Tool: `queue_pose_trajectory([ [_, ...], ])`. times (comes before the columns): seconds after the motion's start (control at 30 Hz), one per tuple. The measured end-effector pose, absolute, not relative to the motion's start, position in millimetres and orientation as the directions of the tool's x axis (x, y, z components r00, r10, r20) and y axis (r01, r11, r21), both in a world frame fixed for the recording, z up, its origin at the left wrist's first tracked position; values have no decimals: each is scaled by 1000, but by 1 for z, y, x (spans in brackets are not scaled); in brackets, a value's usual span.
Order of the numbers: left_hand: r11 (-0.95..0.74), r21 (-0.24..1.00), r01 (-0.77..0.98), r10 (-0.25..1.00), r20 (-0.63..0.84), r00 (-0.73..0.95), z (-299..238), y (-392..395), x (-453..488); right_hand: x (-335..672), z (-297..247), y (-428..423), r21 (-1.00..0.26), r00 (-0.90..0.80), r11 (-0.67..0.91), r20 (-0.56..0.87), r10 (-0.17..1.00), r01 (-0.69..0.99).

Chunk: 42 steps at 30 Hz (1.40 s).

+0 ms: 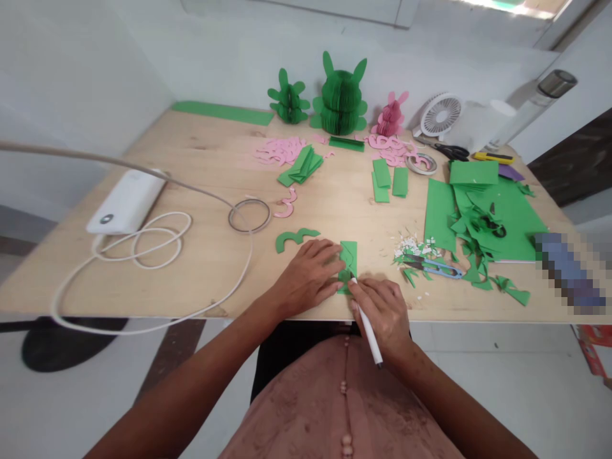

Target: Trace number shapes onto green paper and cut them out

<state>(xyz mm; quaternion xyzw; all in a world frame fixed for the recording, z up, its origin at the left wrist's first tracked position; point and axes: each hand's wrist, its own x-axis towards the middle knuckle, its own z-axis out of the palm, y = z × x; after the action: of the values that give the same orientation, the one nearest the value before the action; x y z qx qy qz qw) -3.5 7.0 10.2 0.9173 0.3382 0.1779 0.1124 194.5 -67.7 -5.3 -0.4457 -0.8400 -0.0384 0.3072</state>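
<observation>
A small green paper rectangle [349, 250] lies at the table's front edge, with a dark curved outline drawn on it. My left hand [310, 274] rests flat with its fingers stretched over the paper's left side. Wrapped round a white pen [368, 326], my right hand [385, 307] has the tip touching the paper's lower part. Just beyond my left hand is a wavy green paper cut-out [296, 237]. Thread snips with blue handles [437, 266] lie to the right among small white and green scraps.
Paper animals, including a large green one [340, 102], stand along the wall. Pink curved cut-outs [282, 151] and folded green pieces [302, 166] lie mid-table. Green sheets [519, 223], scraps, tape [421, 164], scissors [452, 150] and a fan [440, 116] are right; a white power bank [127, 201] with cable sits left.
</observation>
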Motion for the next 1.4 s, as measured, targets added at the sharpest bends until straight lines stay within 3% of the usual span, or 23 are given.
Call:
queue_pose_trajectory([
  [0.13,-743,339,577,662,254,705,10,7,-4,194,-2,-67,-269,-365,575,553,749,773],
  [0.27,-744,350,569,661,263,702,9,7,-5,200,5,-65,-484,-199,509,556,807,712],
  [0.4,-744,362,562,660,265,703,8,7,-5,204,11,-64,-699,-29,363,441,897,616],
  [0.53,-743,362,563,661,261,704,8,7,-5,203,11,-61,-815,91,227,322,942,532],
  [0.93,-742,349,572,664,260,702,5,7,-5,204,-5,-54,-896,179,134,228,957,423],
  [1.1,-744,349,570,662,267,700,5,7,-5,205,-4,-48,-940,164,51,112,980,338],
  [1.4,-743,348,572,663,261,702,5,7,-5,196,7,-36,-937,162,13,75,984,350],
])
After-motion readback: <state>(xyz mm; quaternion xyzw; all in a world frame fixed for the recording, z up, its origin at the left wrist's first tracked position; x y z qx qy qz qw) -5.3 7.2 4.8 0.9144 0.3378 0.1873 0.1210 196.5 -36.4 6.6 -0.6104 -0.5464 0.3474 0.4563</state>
